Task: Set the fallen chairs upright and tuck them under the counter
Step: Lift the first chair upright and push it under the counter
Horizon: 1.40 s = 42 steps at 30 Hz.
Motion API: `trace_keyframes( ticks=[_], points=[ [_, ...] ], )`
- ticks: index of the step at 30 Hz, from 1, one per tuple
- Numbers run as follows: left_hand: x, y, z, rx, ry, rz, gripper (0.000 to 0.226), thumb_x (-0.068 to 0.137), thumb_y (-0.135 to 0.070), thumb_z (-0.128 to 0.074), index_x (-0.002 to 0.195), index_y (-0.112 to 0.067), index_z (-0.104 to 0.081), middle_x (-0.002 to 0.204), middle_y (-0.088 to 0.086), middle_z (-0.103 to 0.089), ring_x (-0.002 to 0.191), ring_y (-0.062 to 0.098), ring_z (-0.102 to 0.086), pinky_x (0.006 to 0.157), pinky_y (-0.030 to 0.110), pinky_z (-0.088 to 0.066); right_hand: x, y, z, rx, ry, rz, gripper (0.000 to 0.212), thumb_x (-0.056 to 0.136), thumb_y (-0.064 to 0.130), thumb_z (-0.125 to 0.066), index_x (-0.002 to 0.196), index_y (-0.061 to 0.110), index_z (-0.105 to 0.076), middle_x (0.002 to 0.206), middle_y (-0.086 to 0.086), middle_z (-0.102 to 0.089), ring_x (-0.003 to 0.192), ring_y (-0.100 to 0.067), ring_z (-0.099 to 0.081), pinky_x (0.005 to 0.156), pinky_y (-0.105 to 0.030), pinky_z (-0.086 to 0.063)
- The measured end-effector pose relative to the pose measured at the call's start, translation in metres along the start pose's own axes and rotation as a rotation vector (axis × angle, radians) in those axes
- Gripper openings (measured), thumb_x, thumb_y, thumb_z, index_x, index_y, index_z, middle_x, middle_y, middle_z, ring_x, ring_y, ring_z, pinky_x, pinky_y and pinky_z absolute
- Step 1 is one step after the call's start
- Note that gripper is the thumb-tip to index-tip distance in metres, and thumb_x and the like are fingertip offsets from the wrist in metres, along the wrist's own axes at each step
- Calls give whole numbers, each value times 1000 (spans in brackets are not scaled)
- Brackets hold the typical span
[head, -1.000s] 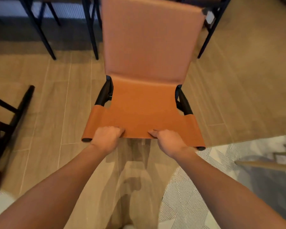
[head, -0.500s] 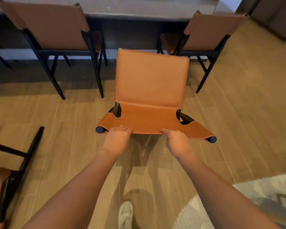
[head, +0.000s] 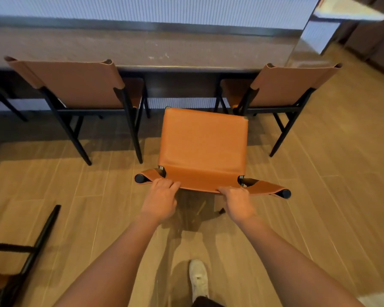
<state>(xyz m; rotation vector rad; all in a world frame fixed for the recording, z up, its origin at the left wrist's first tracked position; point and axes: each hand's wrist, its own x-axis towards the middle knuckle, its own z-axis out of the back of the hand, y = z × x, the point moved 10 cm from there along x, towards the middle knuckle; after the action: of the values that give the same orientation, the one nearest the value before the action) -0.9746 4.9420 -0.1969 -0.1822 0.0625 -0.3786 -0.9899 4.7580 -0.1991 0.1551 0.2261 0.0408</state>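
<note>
An orange leather chair (head: pixel 203 147) with a black frame stands upright in front of me, facing the counter (head: pixel 142 49). My left hand (head: pixel 160 199) grips the top edge of its backrest on the left. My right hand (head: pixel 237 201) grips the same edge on the right. The chair stands in the gap between two tucked-in chairs, its seat front close to the counter base. Its legs are hidden beneath the seat. Another chair (head: pixel 11 251) lies fallen on the floor at the left edge, its black legs pointing right.
A matching chair (head: pixel 75 85) is tucked under the counter on the left and another (head: pixel 284 87) on the right. The floor is wood plank. My white shoe (head: pixel 198 278) shows below. A pale rug corner (head: pixel 379 301) lies at bottom right.
The chair has moved forward toward the counter, into the gap between the two tucked chairs. Both hands stayed on its backrest edge. I stepped forward off the rug.
</note>
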Motion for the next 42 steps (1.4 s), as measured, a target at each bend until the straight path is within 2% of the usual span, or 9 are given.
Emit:
trace_keyframes(
  ticks=[5, 11, 21, 30, 34, 37, 39, 41, 42],
  points=[
    [44, 8, 6, 37, 5, 69, 49, 86, -23, -57, 134, -23, -48, 128, -1, -54, 121, 21, -44, 107, 32, -28, 40, -6, 20, 3, 27, 74, 49, 90, 1, -44, 132, 24, -52, 124, -2, -63, 117, -22, -56, 104, -37, -33],
    [101, 21, 17, -63, 94, 144, 56, 74, -18, -58, 130, -22, -53, 125, 0, -57, 118, 21, -45, 104, 30, -27, 76, -19, 33, 21, 3, 114, 55, 90, 6, -47, 142, 25, -38, 136, 2, -50, 133, -21, -37, 117, -39, -9],
    [152, 30, 22, -28, 145, 152, 60, 77, -22, -62, 135, -23, -46, 127, 0, -53, 116, 23, -44, 102, 32, -29, 146, -33, 49, 122, 43, 92, 53, 91, 12, -49, 140, 30, -42, 138, 3, -50, 133, -21, -37, 118, -39, -5],
    [153, 31, 11, -128, 134, 161, 68, 69, -28, -67, 131, -22, -40, 131, -2, -41, 129, 21, -29, 116, 38, 2, 149, -32, 50, 133, -59, 125, 55, 86, 13, -54, 138, 28, -44, 147, 5, -41, 144, -21, -19, 117, -40, -1],
    [154, 38, 10, -374, 138, 253, 58, 75, -26, -67, 129, -24, -45, 134, -2, -42, 135, 21, -21, 114, 35, 10, 147, -32, 46, 153, -11, 131, 62, 89, 17, -52, 147, 27, -32, 159, 2, -22, 149, -22, -1, 118, -40, 5],
    [148, 47, 19, -865, 75, 455, 39, 82, -18, -68, 119, -24, -61, 130, -5, -56, 139, 23, -23, 116, 39, -4, 143, -30, 47, 261, 50, 153, 68, 94, 18, -48, 153, 30, -19, 163, 4, -6, 149, -19, 10, 118, -37, 6],
    [138, 55, 31, -1241, -86, 590, 24, 81, -19, -70, 105, -22, -69, 109, -7, -69, 125, 20, -48, 104, 34, -35, 135, -33, 63, 546, -55, 88, 63, 95, 12, -49, 151, 29, -27, 161, 7, -14, 149, -14, 1, 119, -34, -12],
    [124, 62, 43, -1443, -285, 700, 14, 85, -18, -66, 98, -15, -70, 96, 0, -72, 103, 18, -63, 91, 32, -47, 120, -45, 84, 774, -323, -27, 48, 93, 6, -51, 138, 23, -49, 150, 7, -36, 141, -10, -26, 107, -24, -34],
    [117, 62, 42, -1526, -347, 764, 12, 89, -17, -62, 97, -11, -68, 90, 4, -73, 95, 19, -66, 91, 35, -49, 111, -52, 91, 837, -454, -99, 38, 92, 5, -52, 126, 21, -56, 139, 5, -44, 131, -8, -38, 99, -16, -37]
  ],
)
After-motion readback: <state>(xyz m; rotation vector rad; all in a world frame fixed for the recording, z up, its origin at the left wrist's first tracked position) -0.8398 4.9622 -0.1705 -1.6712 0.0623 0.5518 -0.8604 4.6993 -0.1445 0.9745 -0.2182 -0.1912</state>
